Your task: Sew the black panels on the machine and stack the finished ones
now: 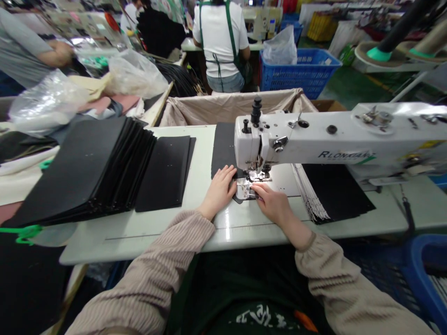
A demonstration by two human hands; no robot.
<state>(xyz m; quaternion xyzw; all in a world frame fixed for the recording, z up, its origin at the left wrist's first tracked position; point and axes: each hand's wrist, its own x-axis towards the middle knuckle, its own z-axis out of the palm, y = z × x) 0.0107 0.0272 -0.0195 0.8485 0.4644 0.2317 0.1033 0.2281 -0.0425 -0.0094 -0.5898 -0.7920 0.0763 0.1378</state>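
Note:
A white sewing machine (307, 137) stands on the pale green table, its needle area lit. Under and behind its head lies a black sheet (223, 148). My left hand (220, 188) rests with fingers spread at the near edge of that sheet, left of the needle. To the right, my right hand (270, 199) has its fingers pressed together at the metal plate (244, 190) in front of the presser foot. Whatever is between those fingertips is too small to make out.
Left of my hands are a thick stack of black panels (77, 167) and a smaller pile (164, 172). More black pieces (335, 190) lie under the machine arm. Behind are a cloth-lined bin (202, 109), a blue basket (296, 74) and a seated person (223, 42).

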